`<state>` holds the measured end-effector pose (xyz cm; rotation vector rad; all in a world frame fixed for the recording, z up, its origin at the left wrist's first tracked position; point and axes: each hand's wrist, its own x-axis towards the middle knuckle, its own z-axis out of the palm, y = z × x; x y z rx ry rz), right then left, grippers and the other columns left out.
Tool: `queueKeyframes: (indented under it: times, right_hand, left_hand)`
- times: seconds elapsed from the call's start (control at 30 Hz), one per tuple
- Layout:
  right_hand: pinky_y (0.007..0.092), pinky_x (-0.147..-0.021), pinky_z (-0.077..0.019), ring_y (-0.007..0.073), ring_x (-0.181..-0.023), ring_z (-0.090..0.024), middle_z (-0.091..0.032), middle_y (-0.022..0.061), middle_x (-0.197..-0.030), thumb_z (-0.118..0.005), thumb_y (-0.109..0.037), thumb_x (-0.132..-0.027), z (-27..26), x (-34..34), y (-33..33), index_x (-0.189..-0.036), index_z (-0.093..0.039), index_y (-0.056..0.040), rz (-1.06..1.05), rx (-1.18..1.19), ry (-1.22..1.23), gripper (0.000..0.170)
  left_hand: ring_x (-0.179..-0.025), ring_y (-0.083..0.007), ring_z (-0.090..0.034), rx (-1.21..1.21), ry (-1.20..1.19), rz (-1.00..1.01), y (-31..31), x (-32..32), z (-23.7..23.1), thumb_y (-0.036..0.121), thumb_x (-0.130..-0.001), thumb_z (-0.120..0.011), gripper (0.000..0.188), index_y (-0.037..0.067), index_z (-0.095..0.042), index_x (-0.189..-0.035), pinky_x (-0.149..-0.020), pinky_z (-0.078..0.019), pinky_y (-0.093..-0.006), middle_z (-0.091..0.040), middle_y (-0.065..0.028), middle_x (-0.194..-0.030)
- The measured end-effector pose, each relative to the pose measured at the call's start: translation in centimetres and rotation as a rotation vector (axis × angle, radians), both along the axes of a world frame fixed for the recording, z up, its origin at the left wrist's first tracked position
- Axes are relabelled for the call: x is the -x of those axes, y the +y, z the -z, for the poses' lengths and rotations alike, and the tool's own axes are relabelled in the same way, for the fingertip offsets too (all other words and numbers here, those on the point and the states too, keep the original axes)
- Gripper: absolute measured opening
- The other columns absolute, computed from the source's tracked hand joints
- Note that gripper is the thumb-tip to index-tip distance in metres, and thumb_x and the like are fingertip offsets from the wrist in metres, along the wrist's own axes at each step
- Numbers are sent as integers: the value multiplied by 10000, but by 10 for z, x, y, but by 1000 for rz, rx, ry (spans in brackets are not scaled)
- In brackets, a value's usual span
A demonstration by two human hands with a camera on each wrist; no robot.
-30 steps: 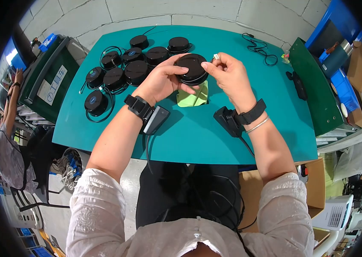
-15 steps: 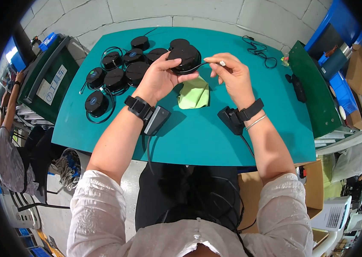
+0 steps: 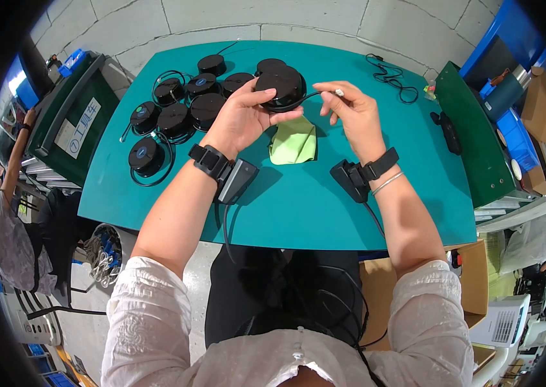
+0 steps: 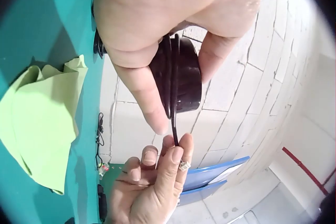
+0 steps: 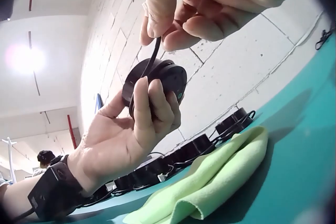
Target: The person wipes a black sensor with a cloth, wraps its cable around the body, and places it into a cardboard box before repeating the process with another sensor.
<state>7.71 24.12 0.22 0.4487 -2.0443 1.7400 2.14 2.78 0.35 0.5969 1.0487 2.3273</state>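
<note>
My left hand [image 3: 237, 119] grips a round black puck-shaped device [image 3: 284, 82] between thumb and fingers, above the table. Black cable [image 4: 175, 90] is wound round the device's side. The cable's free end runs across to my right hand [image 3: 358, 116], which pinches it between thumb and forefinger. A small white connector [image 4: 184, 166] sticks out just past those fingertips. Below the device a light green cloth [image 3: 293, 143] lies folded on the table. In the right wrist view the left fingers [image 5: 143, 106] curl round the device's edge.
Several similar black devices [image 3: 174, 120] with coiled cables stand on the green table [image 3: 286, 206], left and behind. A loose black cable [image 3: 389, 76] lies at the back right. Green cabinets [image 3: 463, 132] flank the table. Another person [image 3: 11, 232] is at far left.
My right hand has moved rightward from the device's edge, drawing the cable's end out from it. The left hand has shifted the device slightly left and tilted it; little differs over the last half second.
</note>
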Motion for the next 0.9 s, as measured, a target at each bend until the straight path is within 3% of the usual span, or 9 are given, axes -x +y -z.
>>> queueKeyframes:
  times: [0.23, 0.4, 0.47, 0.57, 0.63, 0.67, 0.73, 0.8, 0.9]
  right_hand:
    - [216, -583, -483, 111, -741, -608, -644, 44, -977, -602, -115, -948, 14, 10, 5, -1145, -651, -8, -128, 175, -297, 230]
    - [270, -617, -518, 139, -823, -624, -663, 63, -935, -509, -249, -1001, 16, 5, -4, -1127, -663, 6, 19, 25, -420, 323]
    - [299, -713, -518, 150, -939, -608, -662, 70, -1014, -476, -359, -1011, 11, 2, -5, -1197, -633, -6, 24, -66, -415, 428]
    - [334, -947, -454, 239, -1169, -533, -558, 184, -1251, -581, -490, -929, 11, 0, -10, -1397, -385, 71, -164, 38, -484, 757]
    - [363, -1059, -381, 314, -1310, -434, -395, 297, -1409, -726, -518, -809, 10, -1, -19, -1458, -128, 154, -190, -24, -453, 1109]
    - [361, -1063, -378, 306, -1315, -429, -379, 293, -1423, -804, -443, -757, 7, -6, -20, -1473, -96, 134, -183, -58, -415, 1161]
    - [365, -1044, -401, 302, -1279, -465, -426, 279, -1379, -841, -361, -722, 8, -6, -20, -1476, -142, 107, -99, -180, -269, 1129]
    - [371, -1029, -418, 299, -1250, -489, -452, 267, -1348, -841, -337, -716, 4, -5, -16, -1468, -186, 81, -48, -253, -242, 1082]
    - [376, -986, -455, 287, -1181, -536, -496, 242, -1290, -836, -296, -708, -19, -13, -6, -1443, -265, 36, 5, -265, -255, 988]
  left_hand:
    - [-1152, -299, -578, 282, 264, 33, 0, -2, 2, -12, -870, -608, 590, -9, -360, -1405, -907, -570, -443, -497, -181, -1316]
    - [-1092, -205, -597, 582, 472, -25, 6, -4, 5, 13, -784, -745, 735, 54, -398, -1430, -819, -602, -315, -513, -117, -1307]
    - [-1055, -182, -613, 599, 507, -70, 8, -7, 4, 13, -766, -761, 745, 72, -422, -1426, -749, -603, -282, -538, -123, -1278]
    - [-1087, -187, -602, 673, 550, -70, 10, -15, -2, 43, -732, -795, 783, 88, -435, -1426, -824, -570, -315, -554, -134, -1286]
    - [-1226, -234, -524, 763, 914, -241, 12, -16, 1, 98, -680, -833, 901, 117, -391, -1464, -1064, -400, -390, -535, -124, -1354]
    - [-1226, -234, -524, 754, 917, -241, 11, -16, 2, 98, -680, -833, 901, 117, -391, -1464, -1064, -400, -390, -535, -124, -1354]
    - [-1256, -225, -499, 640, 815, -19, 5, -17, -1, 107, -697, -822, 971, 141, -294, -1512, -1063, -405, -383, -484, -113, -1409]
    - [-1259, -245, -490, 637, 902, -21, 4, -12, 6, 58, -729, -780, 1022, 172, -179, -1548, -1060, -411, -385, -413, -122, -1450]
    - [-1182, -279, -527, 311, 470, 137, 3, -12, 3, -62, -765, -671, 1000, 180, -114, -1559, -928, -514, -396, -371, -166, -1420]
